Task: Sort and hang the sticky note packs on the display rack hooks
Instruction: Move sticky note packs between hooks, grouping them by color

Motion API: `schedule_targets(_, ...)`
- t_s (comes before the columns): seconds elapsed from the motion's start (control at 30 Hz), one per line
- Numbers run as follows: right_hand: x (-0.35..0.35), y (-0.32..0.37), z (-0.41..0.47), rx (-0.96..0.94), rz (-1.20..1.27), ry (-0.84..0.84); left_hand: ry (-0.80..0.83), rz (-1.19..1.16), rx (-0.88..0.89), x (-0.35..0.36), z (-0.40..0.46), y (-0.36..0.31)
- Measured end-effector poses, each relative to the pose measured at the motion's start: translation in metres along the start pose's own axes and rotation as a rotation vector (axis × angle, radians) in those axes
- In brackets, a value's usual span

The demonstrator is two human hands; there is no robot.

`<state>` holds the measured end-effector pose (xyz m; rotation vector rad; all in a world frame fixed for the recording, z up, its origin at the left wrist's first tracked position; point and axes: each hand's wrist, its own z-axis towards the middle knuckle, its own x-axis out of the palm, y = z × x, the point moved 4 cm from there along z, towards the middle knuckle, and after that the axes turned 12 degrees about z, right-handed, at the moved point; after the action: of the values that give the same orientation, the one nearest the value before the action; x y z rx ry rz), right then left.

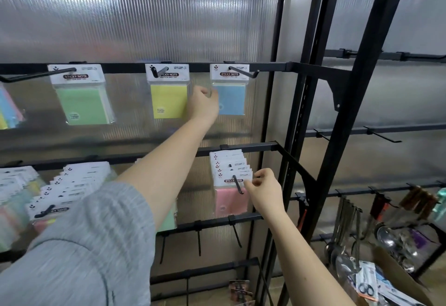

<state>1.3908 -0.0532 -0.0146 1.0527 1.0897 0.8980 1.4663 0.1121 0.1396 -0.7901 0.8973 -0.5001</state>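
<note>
— What do we read on the top rail of the display rack (265, 66)?

— Three packs hang there, each white header printed "STICKY NOTE" in a dark oval with a small logo at its upper left; the finer print is too small for us to read; the green pack (83, 99) hangs toward the left end, the yellow pack (168, 95) mid-rail, the blue pack (230, 97) nearest the right upright, its hook (243, 72) poking through the header.

— And our hands?

— Our left hand (204, 104) reaches up between the yellow and blue packs, fingers curled at the blue pack's left edge; we cannot tell whether it truly grips the pack; our right hand (264, 191) is lower, at the middle rail's right end, thumb and fingers pinching the right edge of the front header in the pink stack (229, 182), which also reads "STICKY NOTE".

— Anything else we can see?

— More packs crowd the middle rail's left end (70, 185), one header reading upside down; ladles and spoons (347, 240) hang in the neighbouring bay; a cardboard box (395, 276) sits at lower right with packaged scissors.
</note>
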Motion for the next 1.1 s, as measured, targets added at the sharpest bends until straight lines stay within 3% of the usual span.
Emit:
schedule_targets(0.1,0.003,-0.005,-0.004,0.014,0.03,-0.044,0.144,0.056,0.017,0.002,-0.01,0.019)
schedule_targets(0.2,0.009,-0.01,-0.01,0.038,0.084,0.024,0.256,0.094,0.044,-0.003,-0.026,0.038)
schedule_targets(0.3,0.013,-0.01,-0.02,0.032,0.194,0.102,0.276,0.124,0.051,-0.016,-0.04,0.056)
schedule_targets(0.4,0.016,-0.009,-0.03,0.022,0.252,0.058,0.274,0.136,0.013,-0.029,-0.055,0.074)
schedule_targets(0.63,0.007,0.005,-0.057,-0.048,0.208,-0.057,0.203,0.072,-0.081,-0.057,-0.089,0.111)
schedule_targets(0.87,0.006,0.019,-0.083,-0.031,0.247,-0.258,-0.077,0.154,-0.144,-0.094,-0.115,0.147)
schedule_targets(1.1,0.013,0.048,-0.104,-0.121,0.307,-0.308,-0.194,0.135,-0.254,-0.105,-0.14,0.196)
